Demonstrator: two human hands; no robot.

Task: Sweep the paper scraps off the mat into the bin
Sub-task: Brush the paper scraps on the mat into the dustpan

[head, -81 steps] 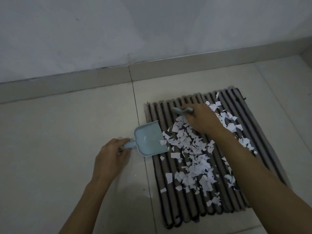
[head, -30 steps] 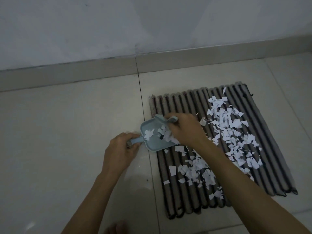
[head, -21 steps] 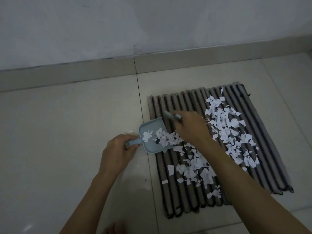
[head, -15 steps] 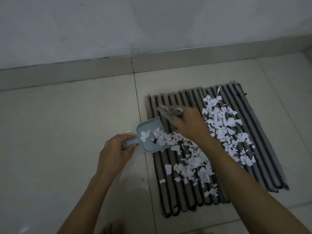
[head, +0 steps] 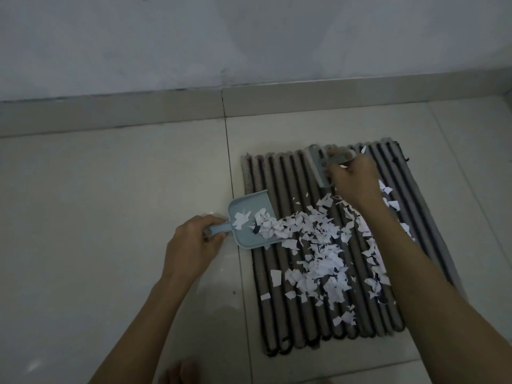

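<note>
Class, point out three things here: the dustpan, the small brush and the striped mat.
dustpan (head: 250, 223): head view, pan floor.
small brush (head: 318, 169): head view, brush head.
striped mat (head: 277, 314): head view, bare ribs.

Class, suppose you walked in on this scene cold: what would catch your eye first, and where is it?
First, the white paper scraps strewn over the middle of the dark ribbed mat, bright against the dim floor. Next, the pale blue dustpan at the mat's left edge, some scraps already in it, its handle gripped by the left hand. Then the right hand holding a small brush near the mat's far edge.
</note>
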